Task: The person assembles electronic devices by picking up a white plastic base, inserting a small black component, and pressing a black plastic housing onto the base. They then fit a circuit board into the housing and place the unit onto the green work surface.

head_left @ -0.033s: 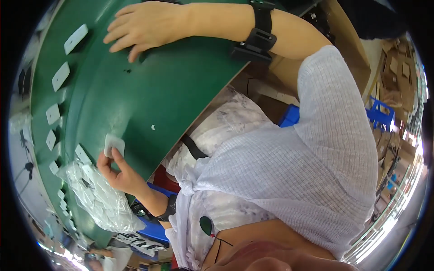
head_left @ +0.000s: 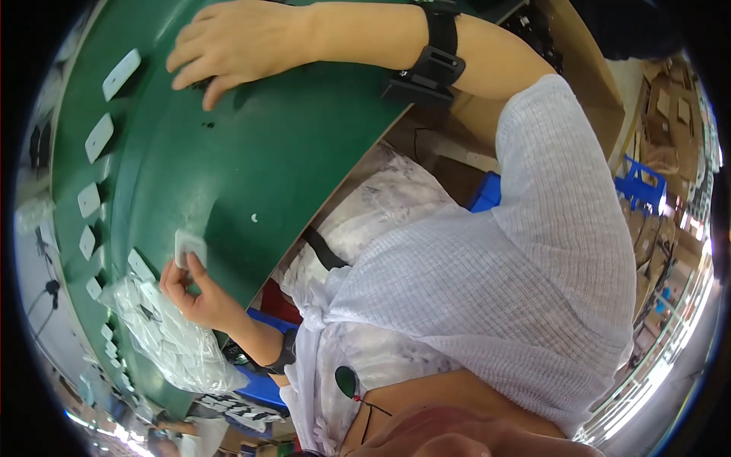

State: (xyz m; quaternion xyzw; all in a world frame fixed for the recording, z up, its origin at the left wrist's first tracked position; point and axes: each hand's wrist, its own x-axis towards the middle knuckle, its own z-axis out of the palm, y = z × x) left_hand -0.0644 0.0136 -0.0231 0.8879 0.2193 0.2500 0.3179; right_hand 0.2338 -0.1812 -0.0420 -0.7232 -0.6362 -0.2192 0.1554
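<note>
My left hand [head_left: 198,293] pinches a small white rounded-square plate [head_left: 187,244] between thumb and fingers, above the green tabletop [head_left: 304,145]. Close to it, a clear plastic bag [head_left: 186,358] of similar white plates lies on the table, and a loose white plate [head_left: 140,264] rests by its mouth. At the top, my right hand [head_left: 228,46] reaches over the table, palm down with fingers apart. Something dark and small shows beneath those fingertips, too hidden to name. Beside the right thumb are tiny black bits [head_left: 207,124].
Several white plates, among them an upper one [head_left: 122,75], lie spaced out in a row along the table's left side. A small white crescent-shaped scrap [head_left: 254,218] lies near the table edge. Under the table stands a cardboard box [head_left: 582,84]; a blue stool [head_left: 641,186] is behind it.
My right hand has shifted slightly left, its thumb nearer the fingers, and the dark bit under them shows more. My left hand keeps hold of the white plate. The view has tilted slightly.
</note>
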